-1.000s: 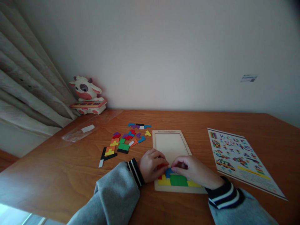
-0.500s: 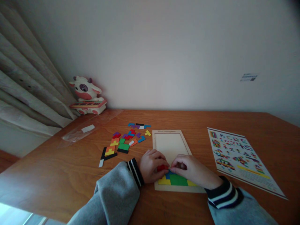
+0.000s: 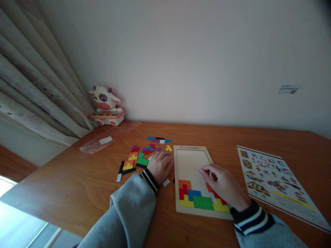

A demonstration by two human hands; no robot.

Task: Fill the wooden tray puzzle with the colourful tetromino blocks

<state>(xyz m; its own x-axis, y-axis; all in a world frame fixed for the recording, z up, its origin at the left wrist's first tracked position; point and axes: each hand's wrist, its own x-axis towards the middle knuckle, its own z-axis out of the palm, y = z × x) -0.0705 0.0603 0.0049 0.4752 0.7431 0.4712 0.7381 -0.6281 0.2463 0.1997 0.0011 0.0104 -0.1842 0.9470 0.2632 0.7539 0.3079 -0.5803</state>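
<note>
Head view: a person in grey sleeves [image 3: 128, 210] works at a wooden table [image 3: 77, 196], where a shallow tray [image 3: 196, 211] stands partly filled with coloured pieces. Along the tray's near end, yellow, green, blue, red and orange shapes sit against one another: an orange piece [image 3: 184, 183] tops the left side, a blue piece [image 3: 193, 195] sits toward the middle and a green piece [image 3: 203, 202] lies below. The far end shows bare board, so more of the tray appears uncovered than covered, and the work looks to be in its early stages. Many loose pieces [image 3: 142, 162] lie on the table left of the tray, including a yellow piece [image 3: 169, 148] near its far corner and a white piece [image 3: 166, 183] beside the left wrist. The left hand [image 3: 161, 166] reaches over the loose pieces, fingers stretched forward; whether they grip one cannot be told. The right hand [image 3: 201, 171] hangs over the tray's right side, hiding some of the filled area, thumb and forefinger drawn close; whether they meet or pinch anything is too small to tell. A printed sheet [image 3: 280, 186] lies to the right.
</note>
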